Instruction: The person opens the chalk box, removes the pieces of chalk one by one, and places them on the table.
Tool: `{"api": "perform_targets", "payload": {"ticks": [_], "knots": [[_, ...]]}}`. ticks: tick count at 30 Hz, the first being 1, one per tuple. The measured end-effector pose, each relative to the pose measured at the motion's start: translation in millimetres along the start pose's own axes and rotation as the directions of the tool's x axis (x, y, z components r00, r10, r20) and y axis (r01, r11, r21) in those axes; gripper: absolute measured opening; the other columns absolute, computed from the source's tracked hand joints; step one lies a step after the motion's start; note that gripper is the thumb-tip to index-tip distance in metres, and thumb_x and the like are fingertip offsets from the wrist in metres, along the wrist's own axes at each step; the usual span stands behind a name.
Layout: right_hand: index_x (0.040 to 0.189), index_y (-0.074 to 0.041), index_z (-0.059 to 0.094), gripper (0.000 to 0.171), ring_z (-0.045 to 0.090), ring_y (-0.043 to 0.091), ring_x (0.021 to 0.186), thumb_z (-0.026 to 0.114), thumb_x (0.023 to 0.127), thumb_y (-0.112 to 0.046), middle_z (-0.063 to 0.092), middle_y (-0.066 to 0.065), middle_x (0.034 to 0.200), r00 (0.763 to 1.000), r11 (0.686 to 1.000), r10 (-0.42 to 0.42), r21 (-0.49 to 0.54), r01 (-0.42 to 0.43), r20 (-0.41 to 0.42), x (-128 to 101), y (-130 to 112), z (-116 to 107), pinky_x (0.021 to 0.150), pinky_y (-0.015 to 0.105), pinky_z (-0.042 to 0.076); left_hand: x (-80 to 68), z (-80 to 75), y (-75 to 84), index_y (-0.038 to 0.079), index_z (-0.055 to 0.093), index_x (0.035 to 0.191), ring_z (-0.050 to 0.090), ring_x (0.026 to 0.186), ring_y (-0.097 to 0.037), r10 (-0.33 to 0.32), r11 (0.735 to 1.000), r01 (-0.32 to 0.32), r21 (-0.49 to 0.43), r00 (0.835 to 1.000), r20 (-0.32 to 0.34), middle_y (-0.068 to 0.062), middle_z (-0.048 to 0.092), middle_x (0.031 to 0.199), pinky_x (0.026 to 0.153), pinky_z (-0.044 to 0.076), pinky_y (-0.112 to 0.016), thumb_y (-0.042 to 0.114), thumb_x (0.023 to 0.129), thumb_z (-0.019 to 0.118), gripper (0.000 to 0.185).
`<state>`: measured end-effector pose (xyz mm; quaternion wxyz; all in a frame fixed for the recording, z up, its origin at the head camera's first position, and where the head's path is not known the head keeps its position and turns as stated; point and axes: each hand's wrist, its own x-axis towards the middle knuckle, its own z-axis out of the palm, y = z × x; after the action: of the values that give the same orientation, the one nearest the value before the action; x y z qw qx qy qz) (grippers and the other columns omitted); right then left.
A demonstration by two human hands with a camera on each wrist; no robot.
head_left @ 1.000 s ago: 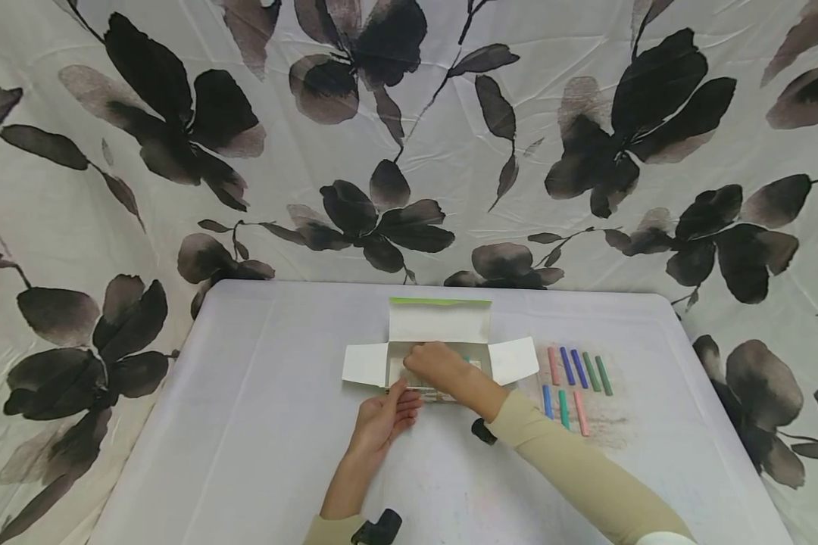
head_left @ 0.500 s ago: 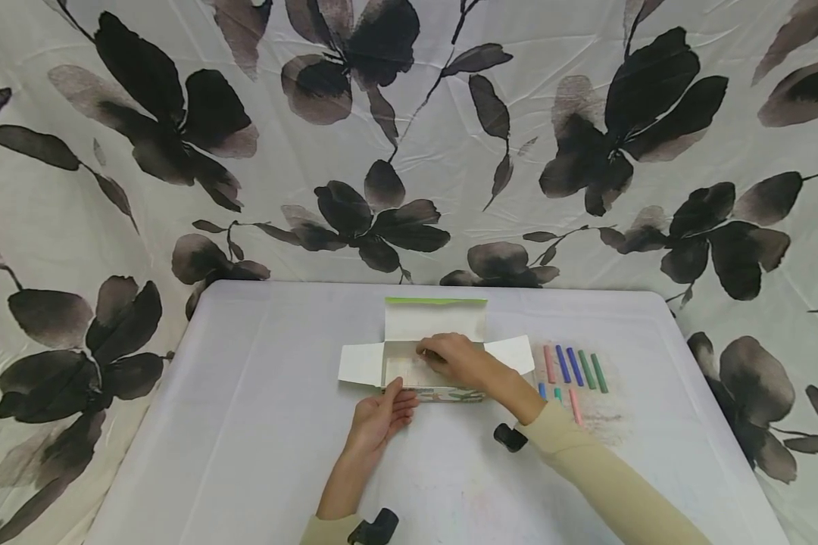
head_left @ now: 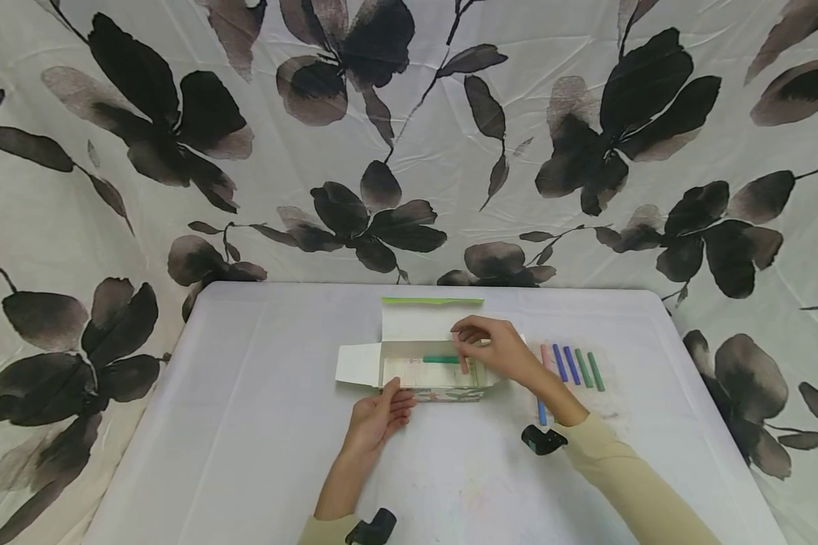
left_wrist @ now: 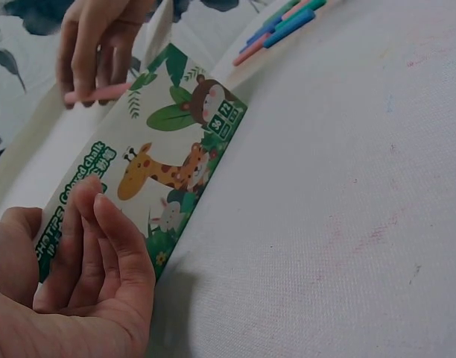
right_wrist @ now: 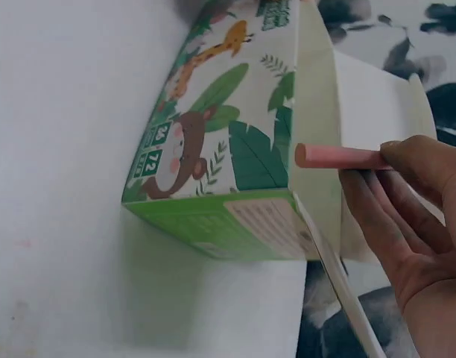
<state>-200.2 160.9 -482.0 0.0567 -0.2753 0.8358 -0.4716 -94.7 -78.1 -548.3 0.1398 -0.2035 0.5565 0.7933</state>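
An open white-and-green chalk box (head_left: 450,394) with printed animals stands on the table, its flaps spread. My left hand (head_left: 375,420) holds the box's front wall near the left end, thumb at the top edge and fingers in front. Between the thumb and fingertips of my right hand (head_left: 501,352) is a pink chalk stick (right_wrist: 332,156), pinched above the box's right part. Inside the box lies a green chalk stick (head_left: 441,359). The left wrist view also has the pink stick and the right hand beyond the box's top edge.
Right of the box, several chalk sticks lie in rows, among them a blue one (head_left: 560,362) and a green one (head_left: 596,371). My right forearm hides part of the front row. Faint chalk smears mark the white tabletop (head_left: 259,424). A floral cloth (head_left: 409,136) hangs behind.
My right hand has risen from inside the box and moved right, lifting the pink chalk stick into view. The green stick inside is now uncovered. My left hand stays at the box.
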Motion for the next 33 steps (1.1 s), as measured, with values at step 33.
{"api": "perform_targets", "payload": {"ticks": [33], "knots": [[0.134,0.002,0.060,0.045,0.072,0.014,0.101,0.071,0.100,-0.025,0.070,0.013,0.121,0.935,0.906,0.342,0.297,-0.301,-0.095,-78,28,-92,0.088,0.036,0.060,0.4,0.8,1.4,-0.012,0.066,0.115,0.067,0.086,-0.012,0.009,1.000,-0.009,0.022,1.000,0.008,-0.010,0.073,0.099,0.073,0.057,-0.019,0.040,0.104,0.062,0.053]]}}
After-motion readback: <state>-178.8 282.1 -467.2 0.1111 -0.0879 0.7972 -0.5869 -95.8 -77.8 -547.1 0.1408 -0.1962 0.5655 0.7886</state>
